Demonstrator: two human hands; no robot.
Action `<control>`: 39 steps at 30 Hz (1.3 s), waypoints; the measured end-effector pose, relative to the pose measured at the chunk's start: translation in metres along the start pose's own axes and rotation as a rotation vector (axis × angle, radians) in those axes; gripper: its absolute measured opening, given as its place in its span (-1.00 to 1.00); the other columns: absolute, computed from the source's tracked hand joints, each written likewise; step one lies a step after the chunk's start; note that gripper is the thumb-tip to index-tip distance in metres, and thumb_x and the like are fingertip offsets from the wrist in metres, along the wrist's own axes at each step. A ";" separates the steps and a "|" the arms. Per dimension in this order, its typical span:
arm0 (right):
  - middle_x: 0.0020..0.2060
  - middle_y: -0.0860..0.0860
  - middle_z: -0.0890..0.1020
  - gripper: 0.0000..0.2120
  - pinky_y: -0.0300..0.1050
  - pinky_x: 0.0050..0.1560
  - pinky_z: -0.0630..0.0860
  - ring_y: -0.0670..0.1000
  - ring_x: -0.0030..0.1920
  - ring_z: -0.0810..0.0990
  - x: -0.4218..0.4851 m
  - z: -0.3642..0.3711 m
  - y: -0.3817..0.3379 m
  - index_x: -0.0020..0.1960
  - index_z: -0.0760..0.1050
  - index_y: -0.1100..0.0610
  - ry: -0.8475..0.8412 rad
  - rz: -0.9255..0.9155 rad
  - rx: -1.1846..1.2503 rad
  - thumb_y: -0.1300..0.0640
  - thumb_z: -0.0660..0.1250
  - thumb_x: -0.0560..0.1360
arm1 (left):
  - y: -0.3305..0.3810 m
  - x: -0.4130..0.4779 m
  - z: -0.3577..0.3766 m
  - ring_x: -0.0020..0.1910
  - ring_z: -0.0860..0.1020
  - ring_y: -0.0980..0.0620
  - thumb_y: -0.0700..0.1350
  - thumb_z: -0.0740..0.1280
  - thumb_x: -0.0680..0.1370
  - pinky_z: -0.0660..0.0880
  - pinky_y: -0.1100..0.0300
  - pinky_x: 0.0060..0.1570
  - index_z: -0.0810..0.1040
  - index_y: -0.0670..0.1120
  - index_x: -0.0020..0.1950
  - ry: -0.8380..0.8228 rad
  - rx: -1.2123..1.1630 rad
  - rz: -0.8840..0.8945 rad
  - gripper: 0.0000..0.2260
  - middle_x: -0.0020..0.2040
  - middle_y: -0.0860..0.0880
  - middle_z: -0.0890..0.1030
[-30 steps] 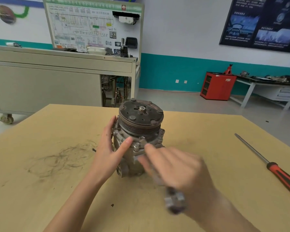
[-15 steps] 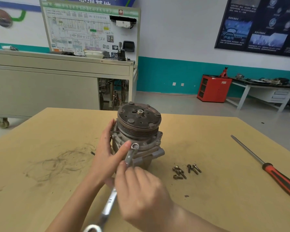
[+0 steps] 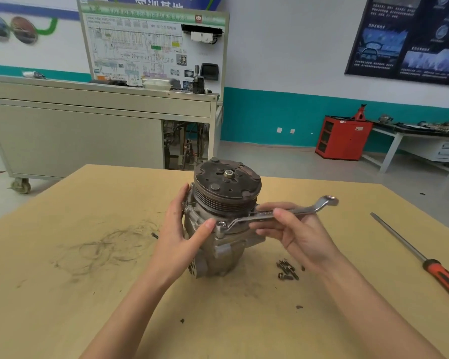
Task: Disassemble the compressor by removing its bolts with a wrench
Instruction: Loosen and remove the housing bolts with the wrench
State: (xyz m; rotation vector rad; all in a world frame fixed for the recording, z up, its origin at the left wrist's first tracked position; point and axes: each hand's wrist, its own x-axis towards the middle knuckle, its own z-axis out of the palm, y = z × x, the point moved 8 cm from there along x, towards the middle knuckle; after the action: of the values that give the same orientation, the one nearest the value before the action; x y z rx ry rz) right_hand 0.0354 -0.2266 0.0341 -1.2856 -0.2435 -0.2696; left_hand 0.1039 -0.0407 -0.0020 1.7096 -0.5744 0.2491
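The grey metal compressor (image 3: pixel 219 244) stands upright on the table (image 3: pixel 88 294), its brown pulley on top. My left hand (image 3: pixel 178 234) holds its left side, thumb pressing by a bolt on the front flange. My right hand (image 3: pixel 293 229) pinches the shaft of a silver ring wrench (image 3: pixel 278 212). The wrench's near ring sits on that flange bolt and its far end points right. Several removed bolts (image 3: pixel 287 270) lie on the table just right of the compressor base.
A red-handled screwdriver (image 3: pixel 420 257) lies at the table's right edge. Dark scuff marks cover the table left of the compressor. A wheeled cabinet (image 3: pixel 88 130) with a display board stands behind the table, and a red cabinet (image 3: pixel 344 137) is at the far right.
My right hand has swung the wrench handle from pointing toward me round to the right of the compressor. The left hand stays on the compressor body.
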 end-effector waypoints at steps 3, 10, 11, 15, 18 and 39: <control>-0.21 0.11 0.71 -0.81 -0.17 -0.21 0.62 0.13 -0.21 0.70 -0.015 0.004 -0.041 -0.11 0.69 0.12 0.070 -0.287 -0.292 0.07 0.33 0.49 | -0.001 0.000 0.000 0.42 0.25 0.30 0.41 0.28 0.31 0.23 0.25 0.35 0.09 0.22 0.53 -0.001 0.006 -0.006 -0.16 0.49 0.24 0.25; -0.18 0.11 0.70 -0.66 -0.23 -0.29 0.56 -0.01 -0.25 0.67 -0.082 0.102 -0.051 -0.10 0.67 0.27 0.081 -1.095 -1.599 0.05 0.25 0.57 | 0.000 0.002 0.000 0.40 0.24 0.39 0.38 0.27 0.33 0.17 0.61 0.20 0.12 0.13 0.56 0.010 0.027 0.023 -0.15 0.48 0.22 0.26; -0.18 0.14 0.70 -0.70 -0.18 -0.33 0.57 0.02 -0.25 0.68 -0.085 0.111 -0.042 -0.11 0.66 0.30 0.088 -1.151 -1.680 0.08 0.29 0.54 | 0.000 0.002 0.000 0.38 0.23 0.44 0.37 0.27 0.34 0.16 0.65 0.18 0.12 0.12 0.55 0.012 0.025 0.030 -0.16 0.47 0.22 0.26; -0.22 0.17 0.69 -0.72 -0.21 -0.34 0.57 0.03 -0.29 0.67 -0.090 0.130 -0.026 -0.15 0.67 0.28 0.164 -1.227 -1.751 0.10 0.30 0.54 | -0.002 0.002 0.000 0.39 0.26 0.39 0.37 0.29 0.34 0.20 0.55 0.25 0.14 0.12 0.55 0.014 0.006 0.031 -0.16 0.47 0.21 0.29; -0.24 0.19 0.68 -0.70 -0.22 -0.34 0.55 0.03 -0.33 0.65 -0.092 0.140 -0.017 -0.17 0.67 0.27 0.216 -1.238 -1.808 0.12 0.26 0.56 | -0.004 0.005 0.000 0.43 0.27 0.28 0.35 0.29 0.33 0.23 0.33 0.36 0.14 0.07 0.55 0.013 -0.004 0.031 -0.13 0.48 0.15 0.29; -0.06 0.21 0.68 -0.81 -0.11 -0.14 0.62 0.18 -0.06 0.68 -0.006 -0.003 0.028 0.00 0.66 0.12 -0.098 0.104 0.095 0.06 0.35 0.47 | -0.002 0.002 -0.001 0.45 0.24 0.29 0.38 0.28 0.34 0.23 0.27 0.38 0.10 0.12 0.57 0.005 0.013 0.001 -0.13 0.51 0.19 0.25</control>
State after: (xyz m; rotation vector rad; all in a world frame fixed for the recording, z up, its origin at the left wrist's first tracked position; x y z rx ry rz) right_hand 0.0389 -0.2218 0.0055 -1.2150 -0.2687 -0.1049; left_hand 0.1065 -0.0403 -0.0031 1.7212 -0.5718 0.2583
